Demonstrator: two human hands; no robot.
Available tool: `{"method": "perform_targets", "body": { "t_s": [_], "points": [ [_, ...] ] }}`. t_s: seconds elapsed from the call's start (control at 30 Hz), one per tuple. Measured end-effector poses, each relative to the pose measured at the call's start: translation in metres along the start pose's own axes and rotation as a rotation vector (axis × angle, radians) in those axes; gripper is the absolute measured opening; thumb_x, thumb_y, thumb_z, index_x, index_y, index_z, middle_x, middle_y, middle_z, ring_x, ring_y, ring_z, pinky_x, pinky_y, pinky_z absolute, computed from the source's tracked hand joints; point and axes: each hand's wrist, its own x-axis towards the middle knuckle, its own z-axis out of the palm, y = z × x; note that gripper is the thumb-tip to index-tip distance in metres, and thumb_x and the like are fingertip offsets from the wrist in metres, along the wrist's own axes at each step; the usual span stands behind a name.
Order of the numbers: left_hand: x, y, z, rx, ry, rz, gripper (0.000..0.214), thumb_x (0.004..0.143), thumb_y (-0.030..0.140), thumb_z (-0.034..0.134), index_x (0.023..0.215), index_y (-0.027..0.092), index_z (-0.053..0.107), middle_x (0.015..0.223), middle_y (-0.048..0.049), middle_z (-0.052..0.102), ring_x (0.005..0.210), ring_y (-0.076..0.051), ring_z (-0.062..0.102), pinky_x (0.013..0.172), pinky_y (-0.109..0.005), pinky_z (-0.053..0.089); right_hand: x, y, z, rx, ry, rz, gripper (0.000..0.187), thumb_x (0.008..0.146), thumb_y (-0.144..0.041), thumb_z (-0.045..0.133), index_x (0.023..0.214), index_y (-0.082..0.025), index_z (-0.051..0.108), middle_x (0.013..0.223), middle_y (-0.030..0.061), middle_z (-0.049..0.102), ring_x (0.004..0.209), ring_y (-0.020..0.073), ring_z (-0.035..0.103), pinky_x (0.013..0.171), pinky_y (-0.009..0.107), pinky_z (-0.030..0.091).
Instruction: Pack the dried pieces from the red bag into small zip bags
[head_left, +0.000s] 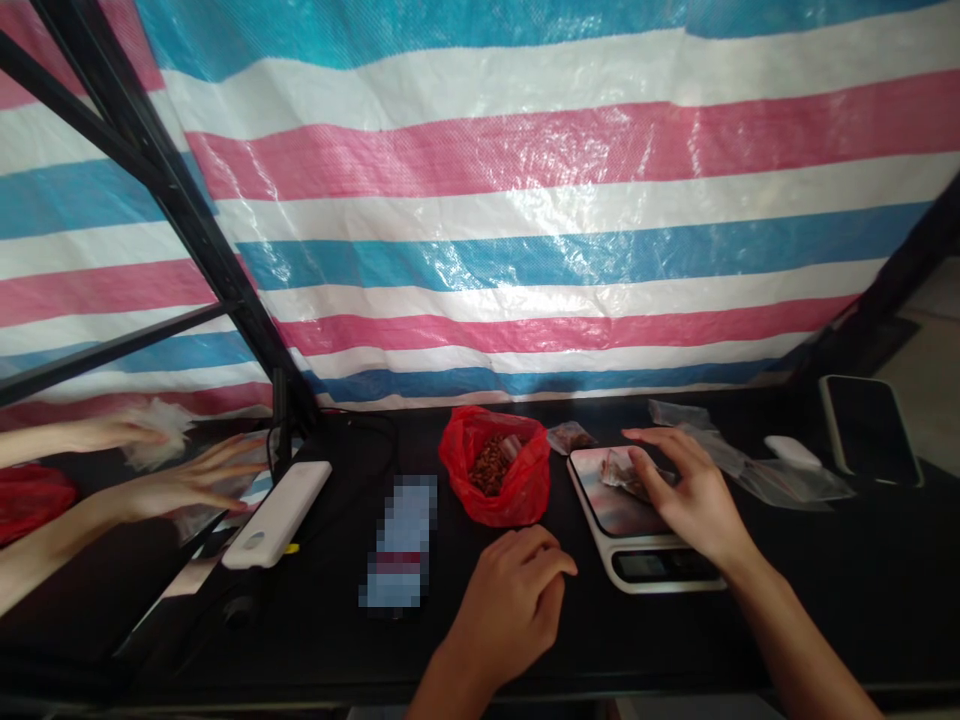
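Note:
My left hand (517, 600) is in front of a red plastic bag (457, 480), its fingers curled in and nothing visible in them. The bag stands with its mouth open. Small brown pieces (491, 468) fill it, and a bit of clear plastic pokes out of them. Over a white kitchen scale (619, 565) reaches my right hand (690, 490), thumb and fingers apart. Under its thumb, a small clear bag of brown pieces (622, 472) lies on the scale's plate; whether the thumb presses on it I cannot tell. Another filled small bag (570, 437) lies behind the scale.
Flat clear bags (780, 482), a white rounded object (793, 452) and a dark-screened phone (870, 430) are on the right. Left of me are a blurred-out blue item (401, 540), a white power bank (277, 515), a black frame post (195, 230) and another person's hands (202, 482).

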Motion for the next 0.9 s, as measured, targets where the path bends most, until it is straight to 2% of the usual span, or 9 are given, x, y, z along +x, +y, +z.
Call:
{"method": "perform_targets", "body": {
  "t_s": [0.4,0.67,0.9],
  "points": [
    [-0.0013,-0.0003,0.0003,0.0,0.009,0.015,0.028,0.088,0.003,0.048,0.093,0.02,0.07,0.087,-0.0039,0.069,0.075,-0.016,0.065,0.071,-0.027,0.05,-0.0012,0.001,0.0017,0.002,-0.016,0.019,0.021,0.097,-0.037,0.059,0.107,-0.023,0.072,0.101,0.0081,0.074,0.096,0.0264,0.068,0.089,0.044,0.051],
    [0.0006,0.0011,-0.0015,-0.003,-0.002,0.001,0.028,0.09,0.003,0.048,0.093,0.021,0.07,0.088,-0.0038,0.07,0.075,-0.016,0.066,0.07,-0.027,0.05,-0.0008,0.0004,-0.0013,-0.031,0.08,0.034,0.021,0.099,-0.036,0.056,0.099,-0.024,0.074,0.096,0.007,0.074,0.094,0.0256,0.068,0.089,0.044,0.049],
    [-0.0015,0.0005,-0.0016,0.002,0.004,0.002,0.028,0.092,0.005,0.047,0.094,0.021,0.07,0.088,-0.0039,0.07,0.075,-0.016,0.066,0.071,-0.027,0.05,-0.001,-0.0012,-0.0047,-0.01,0.039,0.076,0.028,0.101,-0.039,0.052,0.094,-0.025,0.074,0.093,0.006,0.075,0.092,0.0256,0.068,0.088,0.043,0.048]
  ]
}}
